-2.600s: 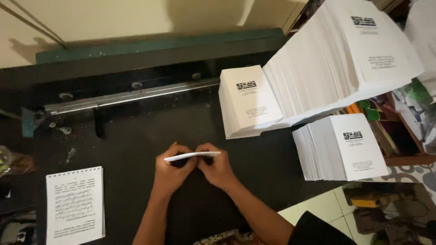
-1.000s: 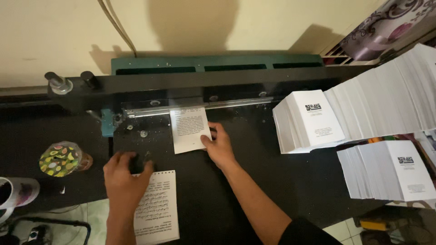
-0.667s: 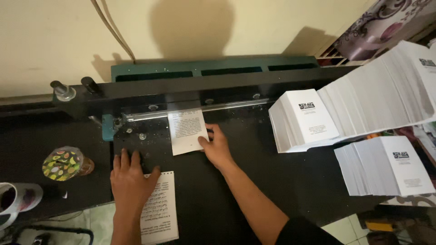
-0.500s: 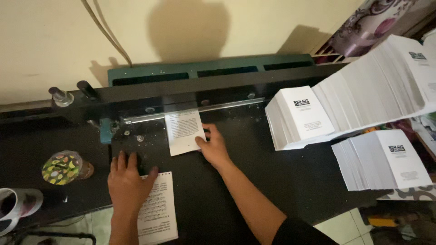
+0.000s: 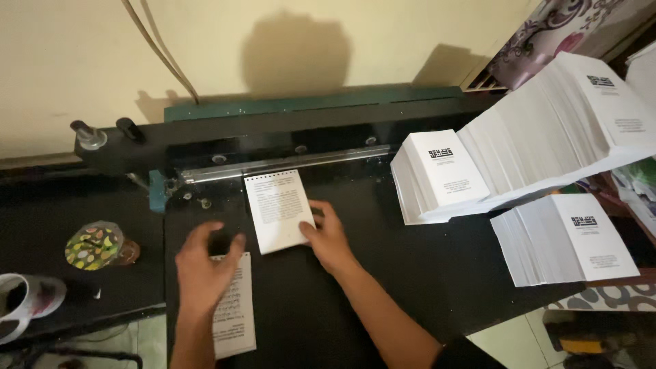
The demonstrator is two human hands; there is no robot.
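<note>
Right hand (image 5: pixel 329 236) lies flat on the black table (image 5: pixel 410 273), fingers spread and open, gripping nothing — its fingertips press the right edge of a small white booklet (image 5: pixel 279 210). That booklet sits at about ten o'clock from the hand, printed page up, its punched top edge pushed against the silver metal bar (image 5: pixel 287 162) of the punching machine (image 5: pixel 273 130) at twelve o'clock. It is slightly tilted, the lower corner nearest the thumb.

Left hand (image 5: pixel 203 266) hovers at about eight o'clock from the booklet, fingers loosely curled and open; it is blurred, so whether it actually touches anything I cannot tell. It is over the top of a second printed sheet (image 5: pixel 232 314), which lies flat just beside the first booklet's lower left corner, running down toward six o'clock.

At three o'clock from the right hand, well apart, a long fanned row of white booklets (image 5: pixel 519 157) leans back toward the upper right — a shorter stack (image 5: pixel 567 239) lies below it near the table's edge. Far out at nine o'clock stands a round jar with a colourful lid (image 5: pixel 96 244), and a white mug (image 5: pixel 27 307) sits near the lower left corner.
</note>
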